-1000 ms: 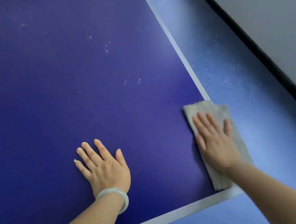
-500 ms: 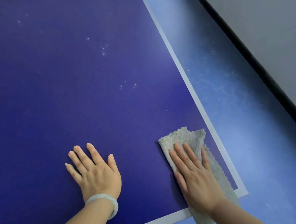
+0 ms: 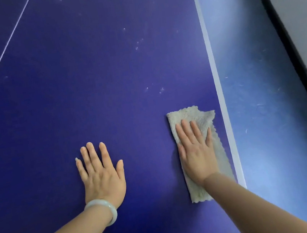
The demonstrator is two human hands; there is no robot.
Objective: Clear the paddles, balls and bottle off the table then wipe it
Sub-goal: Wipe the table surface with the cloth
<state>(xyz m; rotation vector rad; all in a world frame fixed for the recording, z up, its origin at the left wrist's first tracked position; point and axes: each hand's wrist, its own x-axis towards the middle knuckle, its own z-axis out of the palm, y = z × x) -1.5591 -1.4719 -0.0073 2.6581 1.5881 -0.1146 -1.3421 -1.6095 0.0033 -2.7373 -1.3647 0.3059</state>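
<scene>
**Wiping the near right corner**

The cloth (image 3: 194, 115) is soft and light; I judge a flat palm moves it better than a pinch. The right hand (image 3: 196, 153) lies on it, fingers straight, pressing it to the table (image 3: 80, 67) just inside the white side line (image 3: 218, 86). The left hand (image 3: 101, 175) rests flat and holds nothing. Half a second ago the cloth overhung the near edge; now it lies fully on the table.

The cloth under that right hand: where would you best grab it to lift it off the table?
Probably the far end of the cloth, which pokes out past the right hand. It lies flat on the table, so come from above and pinch the rumpled fold at its far right corner.
</scene>
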